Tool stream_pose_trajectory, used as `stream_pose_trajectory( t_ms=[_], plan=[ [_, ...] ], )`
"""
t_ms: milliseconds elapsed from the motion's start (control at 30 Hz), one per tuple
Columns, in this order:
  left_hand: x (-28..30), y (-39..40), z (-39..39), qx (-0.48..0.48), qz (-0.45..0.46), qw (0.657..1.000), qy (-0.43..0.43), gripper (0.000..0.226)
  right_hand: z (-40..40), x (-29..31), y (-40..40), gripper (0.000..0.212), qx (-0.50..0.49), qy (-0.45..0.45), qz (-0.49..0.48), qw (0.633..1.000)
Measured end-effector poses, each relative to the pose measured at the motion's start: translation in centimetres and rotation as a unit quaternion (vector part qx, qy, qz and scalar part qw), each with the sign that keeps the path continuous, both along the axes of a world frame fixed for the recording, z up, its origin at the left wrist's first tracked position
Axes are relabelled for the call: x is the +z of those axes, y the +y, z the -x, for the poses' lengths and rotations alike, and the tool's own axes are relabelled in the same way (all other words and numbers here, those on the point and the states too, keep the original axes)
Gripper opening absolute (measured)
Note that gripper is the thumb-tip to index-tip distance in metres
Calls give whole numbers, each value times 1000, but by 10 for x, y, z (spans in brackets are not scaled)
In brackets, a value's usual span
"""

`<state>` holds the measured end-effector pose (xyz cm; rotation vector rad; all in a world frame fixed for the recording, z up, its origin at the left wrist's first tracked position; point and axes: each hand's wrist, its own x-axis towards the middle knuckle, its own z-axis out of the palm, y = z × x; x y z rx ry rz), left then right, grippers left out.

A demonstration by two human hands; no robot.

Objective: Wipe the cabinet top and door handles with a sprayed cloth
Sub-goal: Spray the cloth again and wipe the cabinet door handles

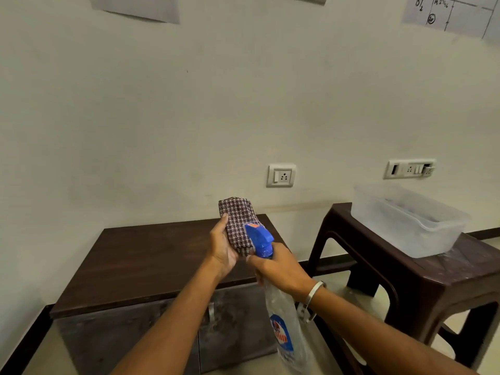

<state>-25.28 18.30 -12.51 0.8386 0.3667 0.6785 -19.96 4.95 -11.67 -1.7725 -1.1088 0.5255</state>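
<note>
view: head, single wide-angle | position: worn above and close behind the hands point(251, 255) | facing: forward and slightly down, toward the wall point(162, 117) | range: cabinet point(151, 255) seen near, below | shared area: none, one view given

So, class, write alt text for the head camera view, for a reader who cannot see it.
A left hand holds a folded checked cloth up to the blue nozzle of a clear spray bottle gripped by the right hand, above a dark-topped cabinet. A clear plastic tub sits on a brown stool to the right.
</note>
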Motion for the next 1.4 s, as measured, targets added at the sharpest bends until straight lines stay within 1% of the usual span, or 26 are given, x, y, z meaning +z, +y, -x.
stream_pose_trajectory(
  t_ms=[100,167,267,333,467,667,833,933,1000,1067,1167,1233,1333,1400],
  plan=[
    [0,3,2,0,11,1000,2,44,-4,2,-4,9,-19,20,-16,1000],
    [0,5,2,3,16,1000,-13,43,-9,5,-7,8,-28,25,-21,999],
    [0,6,3,18,25,999,-24,42,-12,7,-10,10,-38,4,-2,999],
    [0,6,2,24,24,999,-21,42,-11,5,-13,9,-28,-3,10,1000],
    [2,1,-1,32,18,999,-13,44,1,-1,-18,6,13,16,8,1000],
    [4,-5,-2,34,21,999,-2,48,3,-12,-23,7,9,35,6,999],
    [1,0,-5,44,32,999,3,52,-11,-11,-34,10,-35,20,6,999],
    [-1,0,-10,42,40,998,-1,53,-18,-8,-42,12,-35,6,32,999],
    [0,-4,-14,36,43,998,-2,52,-24,-7,-47,9,-32,0,39,999],
    [4,-12,-18,18,40,999,-3,45,-30,-2,-53,3,-30,7,29,999],
    [12,-29,-30,-10,8,1000,18,29,-40,14,-62,8,-52,-3,14,999],
    [15,-38,-41,-13,-15,999,38,33,-47,28,-65,13,-75,-16,-9,997],
    [21,-52,-62,-18,-29,998,47,38,-63,51,-71,13,-112,-17,-55,992],
    [27,-61,-74,-26,-38,998,45,36,-76,69,-76,23,-135,-16,-89,987]
  ],
)
